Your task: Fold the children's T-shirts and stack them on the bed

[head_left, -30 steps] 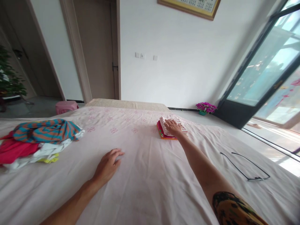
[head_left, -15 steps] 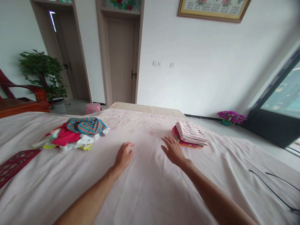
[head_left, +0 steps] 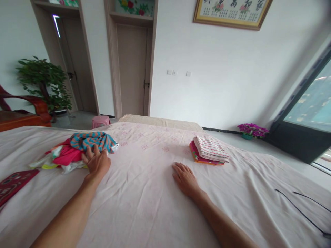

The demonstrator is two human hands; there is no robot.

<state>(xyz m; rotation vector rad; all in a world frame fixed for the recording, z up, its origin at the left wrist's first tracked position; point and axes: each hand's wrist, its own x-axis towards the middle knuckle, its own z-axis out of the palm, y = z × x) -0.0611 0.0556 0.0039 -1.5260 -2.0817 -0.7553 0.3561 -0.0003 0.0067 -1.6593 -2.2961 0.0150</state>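
Observation:
My left hand point(head_left: 97, 162) reaches over the near edge of a loose heap of clothes, fingers spread. Its fingertips overlap a blue-and-orange striped garment point(head_left: 90, 138) on top; whether they press on it I cannot tell. Under that garment lie a bright pink cloth point(head_left: 67, 155) and white and yellow-green pieces. My right hand point(head_left: 186, 179) rests on the pale floral bedsheet point(head_left: 144, 193), fingers stretched out and nothing in them. Just beyond it sits a neat stack of folded cloth, with a red-and-white striped piece point(head_left: 210, 147) uppermost and pink and orange layers below.
A dark red patterned object point(head_left: 18, 182) lies at the left edge of the sheet. Thin black cables point(head_left: 300, 210) run along the right. Beyond are a pink stool point(head_left: 100, 121), a wooden armchair point(head_left: 26, 110), a leafy plant point(head_left: 43, 82) and purple flowers point(head_left: 252, 131).
My left hand has moved left from the middle of the sheet to the clothes heap. My right hand has drawn back slightly from the folded stack and lowered toward the sheet.

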